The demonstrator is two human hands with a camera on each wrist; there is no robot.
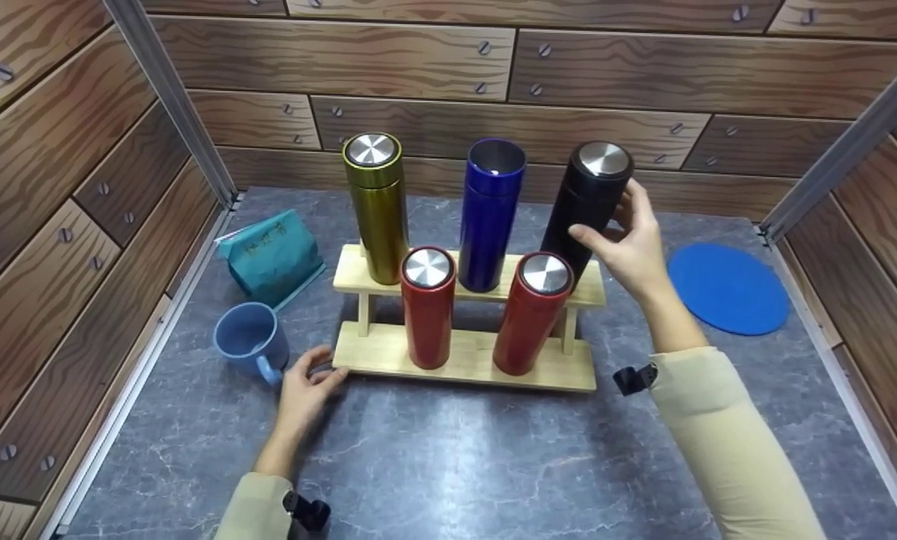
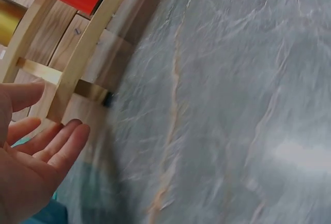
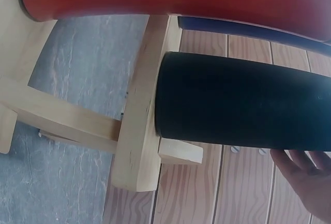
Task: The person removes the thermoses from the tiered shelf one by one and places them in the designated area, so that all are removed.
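The wooden rack (image 1: 467, 360) is pale, smooth, unpainted timber, and the flasks on it look like glossy lacquered metal, except the matt black flask (image 1: 585, 206) at its right end. Beneath the rack, the tabletop (image 1: 448, 465) has a polished grey marble look with a soft sheen.

Black flask (image 1: 588, 202), blue flask (image 1: 489, 217), gold flask (image 1: 378, 206), grey marbled table (image 1: 456, 465), blue mug (image 1: 250, 341)

Left hand (image 1: 307, 384): low on the table, just beside the wooden rack's front left corner, fingers relaxed and spread, fingertips at the rack's base edge, holding nothing.
Left arm: cream sleeve, forearm angled up from the near edge toward the rack.
Right hand (image 1: 628, 244): raised at the rack's right end, thumb and fingers curled round the black flask (image 1: 585, 206).
Right arm: cream sleeve, wrist bare, reaching up and inward.
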